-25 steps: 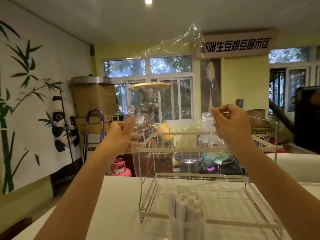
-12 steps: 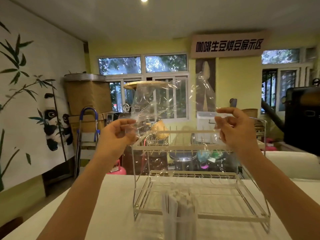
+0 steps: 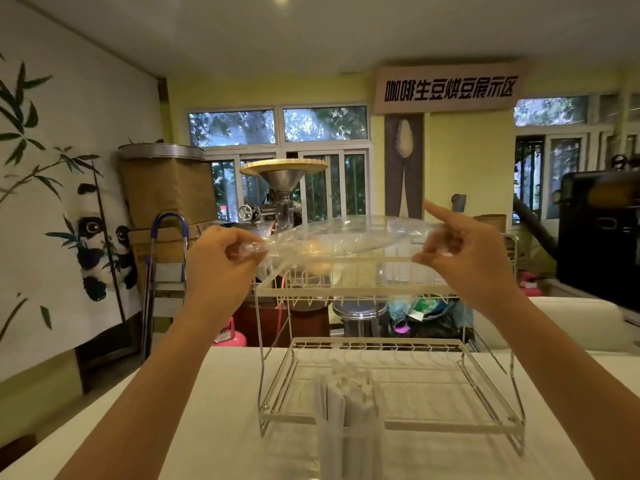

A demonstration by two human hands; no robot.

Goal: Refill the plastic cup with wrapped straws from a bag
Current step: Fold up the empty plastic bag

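A person stretches a clear, crinkled plastic bag [image 3: 341, 235] flat at chest height, the left hand [image 3: 221, 261] pinching its bunched end at nine o'clock and the right hand [image 3: 462, 252] pinching the other end at three o'clock, forefinger raised. Paper-wrapped white straws [image 3: 349, 407] stand bundled in the plastic cup [image 3: 349, 448] on the pale desk [image 3: 214, 410] at six o'clock, in front of a white wire rack [image 3: 391, 368]. The thin, slick film looks empty and could slip from either pinch, and a dropped arm might tip the tall, light cup.
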